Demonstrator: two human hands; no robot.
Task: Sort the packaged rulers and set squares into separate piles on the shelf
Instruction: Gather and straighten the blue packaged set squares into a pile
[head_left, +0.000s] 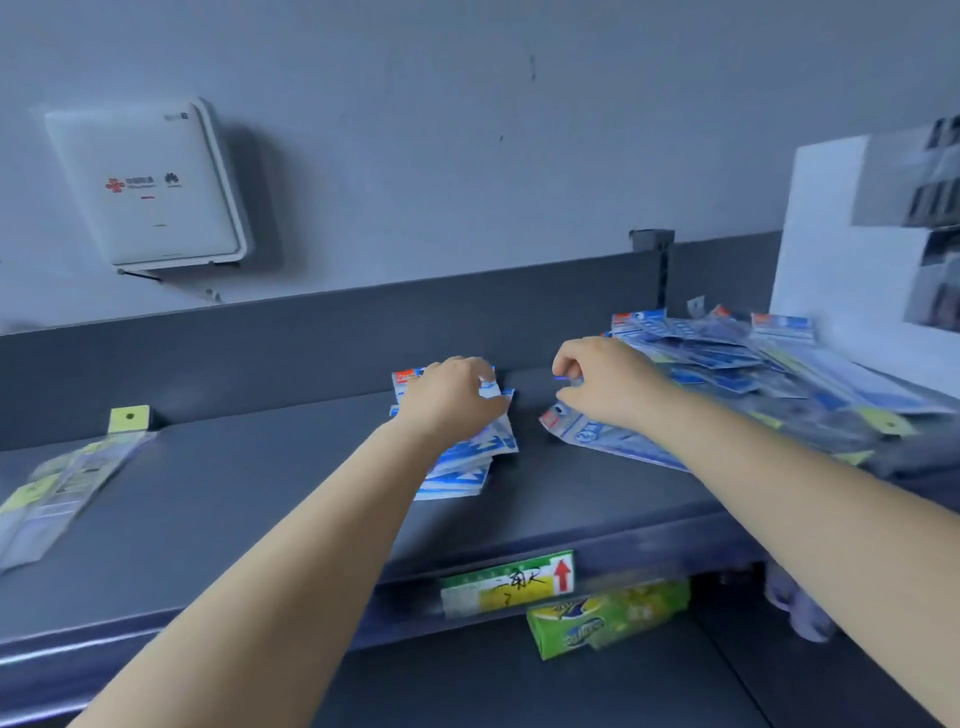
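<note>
The blue-and-white set square packets (462, 457) sit in a neat stack near the middle of the dark grey shelf (234, 499), close to its back wall. The left hand (449, 397) lies on top of this stack, its fingers curled down over the far end of the uppermost packet, gripping it.

Just to the right of the stack, apart from it, begins a loose, unsorted heap of packets (753, 374) that spreads toward the shelf's right end, blue-headed packs lying across one another at many angles, with a few yellow-headed ones at the near right edge. The right hand (602, 382) hovers at the heap's left end, with fingers bent and thumb and forefinger drawn together; something thin and blue shows at the fingertips, but blur makes it impossible to tell whether the hand holds it. A blue-headed packet (587, 431) lies directly under that hand.

At the shelf's far left lies a small pile of long, clear ruler packets (67, 483) with yellow headers, well apart from the other piles.

A green and yellow price label (506, 584) with a red arrow is fixed to the shelf's front lip. Below it, on the lower shelf, lies a green box (608, 618). A white wall-mounted device (150, 187) hangs on the grey wall above left, and a white display stand (857, 234) is at the right.
</note>
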